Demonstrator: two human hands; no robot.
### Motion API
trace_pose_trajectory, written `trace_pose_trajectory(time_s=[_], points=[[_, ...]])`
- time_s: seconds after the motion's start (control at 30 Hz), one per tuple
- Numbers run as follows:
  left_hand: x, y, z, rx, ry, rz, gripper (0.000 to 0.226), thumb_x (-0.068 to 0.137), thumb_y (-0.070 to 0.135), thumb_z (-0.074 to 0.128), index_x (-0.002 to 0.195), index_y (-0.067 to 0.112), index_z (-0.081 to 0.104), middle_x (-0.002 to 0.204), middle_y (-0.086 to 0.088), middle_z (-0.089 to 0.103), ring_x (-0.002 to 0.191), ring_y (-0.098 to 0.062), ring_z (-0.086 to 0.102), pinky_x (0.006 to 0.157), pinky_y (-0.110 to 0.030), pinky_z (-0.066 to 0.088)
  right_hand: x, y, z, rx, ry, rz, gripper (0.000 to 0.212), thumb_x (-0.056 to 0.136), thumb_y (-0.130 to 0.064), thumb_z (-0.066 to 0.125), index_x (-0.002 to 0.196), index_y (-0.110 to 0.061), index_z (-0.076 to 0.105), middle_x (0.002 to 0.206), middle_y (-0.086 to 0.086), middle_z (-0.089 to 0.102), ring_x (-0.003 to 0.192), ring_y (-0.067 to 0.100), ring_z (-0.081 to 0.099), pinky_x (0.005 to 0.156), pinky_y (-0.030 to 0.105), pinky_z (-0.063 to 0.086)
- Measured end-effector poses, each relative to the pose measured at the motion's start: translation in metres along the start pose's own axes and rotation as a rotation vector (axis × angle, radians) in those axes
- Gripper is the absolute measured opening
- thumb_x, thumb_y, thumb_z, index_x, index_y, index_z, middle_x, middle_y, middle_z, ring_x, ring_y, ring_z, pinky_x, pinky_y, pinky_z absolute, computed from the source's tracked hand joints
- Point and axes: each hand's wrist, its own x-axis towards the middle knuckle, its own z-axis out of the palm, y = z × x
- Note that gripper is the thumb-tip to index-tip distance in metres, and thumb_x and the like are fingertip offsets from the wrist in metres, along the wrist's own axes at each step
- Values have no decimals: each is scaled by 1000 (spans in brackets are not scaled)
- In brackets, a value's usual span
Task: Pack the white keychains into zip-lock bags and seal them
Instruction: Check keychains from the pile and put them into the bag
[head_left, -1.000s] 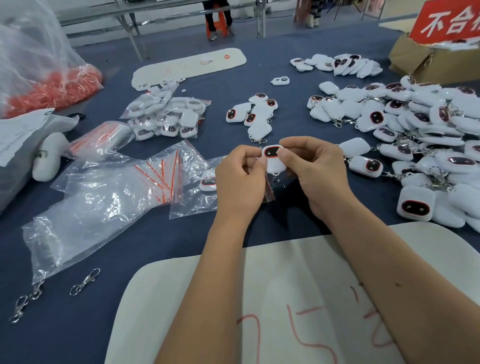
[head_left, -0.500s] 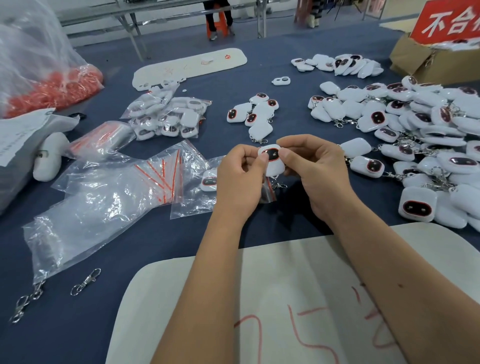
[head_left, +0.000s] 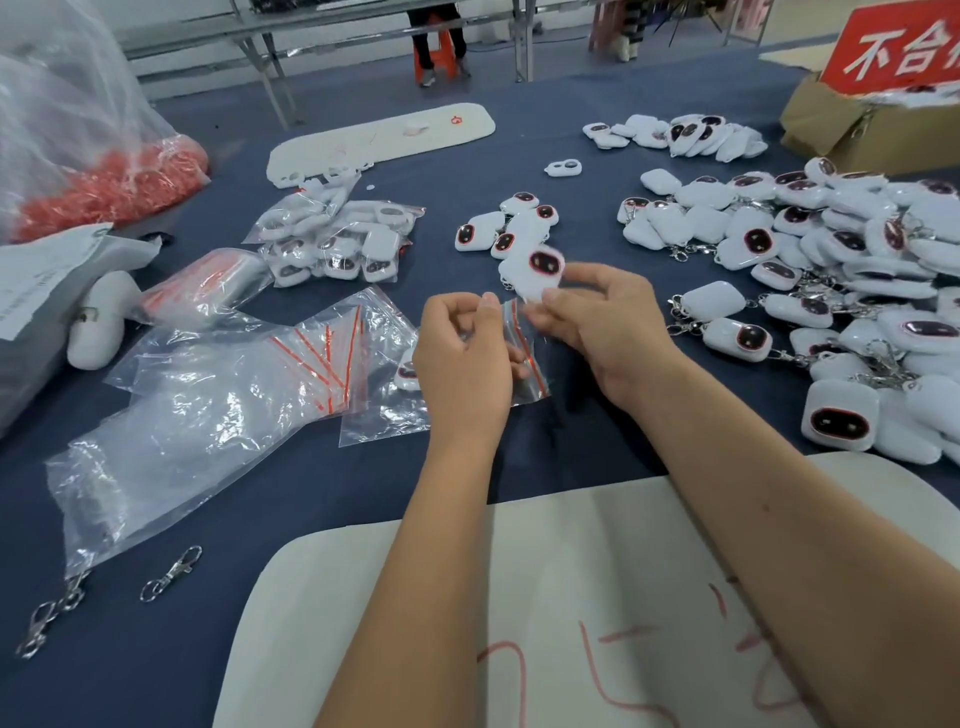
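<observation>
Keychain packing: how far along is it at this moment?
Early. Done: a small pile of bagged keychains lies at the back left. In hand: the right hand pinches one white keychain above a small zip-lock bag held by the left hand; it is not yet inside. Left: a large heap of loose keychains on the right.

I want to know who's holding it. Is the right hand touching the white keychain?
Touching. The head view shows the right hand's fingers pinching the white keychain.
</observation>
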Motion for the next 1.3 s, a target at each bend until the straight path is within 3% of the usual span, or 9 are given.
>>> trace_pose_trajectory(time_s=[0.1, 0.27, 0.47, 0.63, 0.8, 0.93, 1.03, 1.17, 1.3], points=[[0, -1, 0, -4, 0, -4, 13, 104, 22, 60, 101, 10, 57, 87, -5, 64, 48, -12, 59, 46, -23, 48, 4, 3, 4, 31, -45, -27, 41, 95, 9, 68, 133, -3, 59, 120, 4, 77, 120, 26, 71, 104, 34, 57], [1, -1, 0, 23, -19, 1, 12, 103, 20, 60, 100, 9, 58, 97, -13, 64, 51, -11, 58, 46, -23, 49, -11, -1, -18, -970, 484, -427, 33, 90, -4, 64, 120, -16, 73, 120, 5, 72, 119, 28, 60, 101, 32, 43], [-1, -1, -1, 57, -32, 10, 8, 102, 18, 61, 98, 11, 60, 94, -12, 67, 55, -13, 60, 47, -24, 50, -24, -10, -39, -1411, 618, -51, 46, 84, -18, 71, 127, -18, 56, 142, 18, 41, 134, 43, 33, 106, 53, 30], [-2, 1, -2, 61, -43, 9, 5, 100, 15, 62, 97, 10, 61, 90, -9, 66, 54, -11, 60, 47, -22, 50, -25, -3, -41, -1200, 522, -146, 47, 85, -5, 73, 127, -19, 56, 136, 13, 43, 123, 38, 47, 103, 50, 38], [-3, 4, -3, 68, -72, 12, 8, 99, 14, 62, 96, 7, 66, 80, -6, 65, 54, -14, 61, 47, -25, 50, -34, -1, -27, -803, 117, -460, 62, 73, -13, 94, 127, -16, 65, 115, 4, 63, 96, 13, 68, 87, 13, 47], [-2, 3, -6, 197, -181, 58, 9, 98, 25, 68, 93, 19, 73, 80, 2, 72, 71, -18, 69, 67, -47, 61, -40, 2, -14, -767, -143, -670, 73, 67, 0, 91, 134, -13, 63, 116, 5, 66, 103, 15, 70, 97, 32, 53], [-2, 3, -7, 283, -270, 75, 6, 96, 25, 70, 97, 22, 75, 81, -1, 73, 77, -20, 71, 75, -52, 61, -42, 5, -9, -716, -195, -736, 71, 71, 10, 81, 137, -8, 61, 113, 7, 70, 114, 19, 66, 100, 30, 52], [-1, 2, -6, 170, -221, 15, 9, 95, 22, 71, 98, 28, 76, 76, -5, 70, 68, -23, 64, 72, -54, 63, -40, 9, -8, -689, -103, -680, 68, 75, 0, 85, 137, -14, 61, 126, 1, 62, 115, 10, 63, 98, 23, 51], [-1, 2, -5, 39, -176, -35, 5, 91, 14, 74, 93, 19, 76, 82, -12, 75, 61, -17, 66, 60, -37, 60, -33, 10, -17, -519, -92, -378, 48, 74, -5, 90, 113, -26, 69, 100, -9, 76, 80, 12, 74, 75, 22, 58]])
